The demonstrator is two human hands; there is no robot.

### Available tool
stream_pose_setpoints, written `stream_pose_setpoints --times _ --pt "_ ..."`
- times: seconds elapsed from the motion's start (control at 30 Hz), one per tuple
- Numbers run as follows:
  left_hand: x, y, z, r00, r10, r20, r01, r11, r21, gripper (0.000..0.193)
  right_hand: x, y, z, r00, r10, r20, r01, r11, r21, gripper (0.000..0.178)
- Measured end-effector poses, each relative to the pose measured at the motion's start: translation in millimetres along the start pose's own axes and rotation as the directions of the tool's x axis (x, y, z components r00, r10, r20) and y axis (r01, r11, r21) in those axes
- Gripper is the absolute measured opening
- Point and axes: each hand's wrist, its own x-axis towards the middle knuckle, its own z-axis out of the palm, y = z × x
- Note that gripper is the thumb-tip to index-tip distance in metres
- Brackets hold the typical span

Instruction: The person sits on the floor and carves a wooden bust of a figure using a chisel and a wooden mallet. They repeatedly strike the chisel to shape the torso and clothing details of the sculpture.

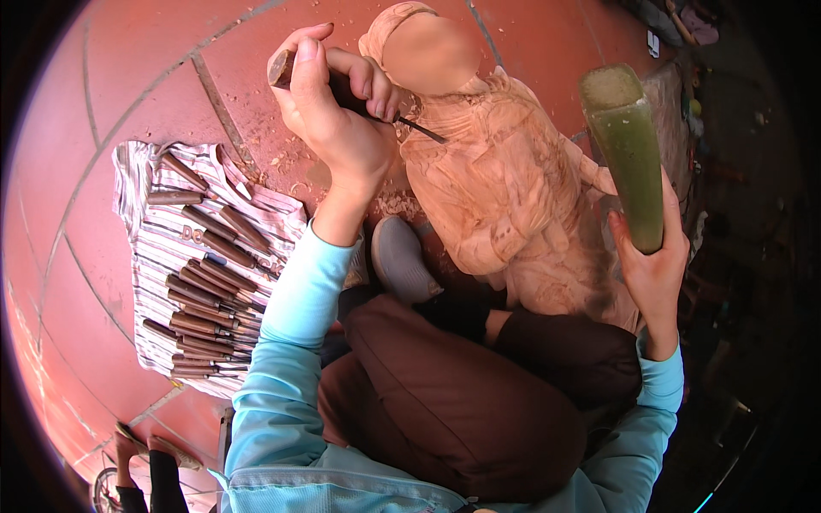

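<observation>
A wooden statue (505, 184) of a robed figure lies in front of my folded legs, its head toward the far side. My left hand (333, 111) is wrapped round the dark wooden handle of a carving chisel (423, 131). The thin blade points right, and its tip meets or hovers just over the figure's upper chest; I cannot tell which. In my right hand (657, 274) a green club-like mallet (629, 154) stands raised over the statue's right side, its pale worn end uppermost. The mallet's grip is partly hidden by my fingers.
On the left, a striped cloth (150, 256) holds several wood-handled chisels (201, 299). Wood shavings (398, 203) lie on the red tiled floor (162, 51) beside the statue. A grey shoe (402, 256) rests near its lower edge. Another person's feet (167, 449) show at the lower left.
</observation>
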Motion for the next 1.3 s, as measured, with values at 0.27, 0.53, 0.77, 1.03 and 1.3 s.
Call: stream_pose_setpoints --times 0.27,0.53,0.77,1.03,1.3 --pt "-3.9 -5.0 -3.5 0.998 0.057 0.018 -0.055 0.995 -0.083 0.019 51.9 -33.9 0.6 0.976 -0.169 0.137 0.163 0.985 0.056 0.064" --pt "-20.3 -5.4 20.2 0.978 0.201 0.057 -0.204 0.976 0.069 0.020 133.2 -100.3 -5.0 0.811 -0.494 0.314 0.561 0.809 -0.177 0.059" --pt "-26.2 -4.0 23.7 0.988 0.139 0.072 -0.146 0.984 0.100 0.020 156.6 -111.9 -24.5 0.637 -0.604 0.479 0.764 0.576 -0.290 0.069" --pt "-22.8 12.2 0.8 0.994 0.082 0.073 -0.075 0.993 -0.095 0.016 138.0 -102.6 -28.4 0.719 -0.443 0.536 0.657 0.684 -0.316 0.073" --pt "-11.5 -3.8 14.8 0.987 0.145 0.063 -0.145 0.989 0.002 0.017 146.7 -87.6 -21.9 0.673 -0.641 0.370 0.708 0.703 -0.069 0.065"
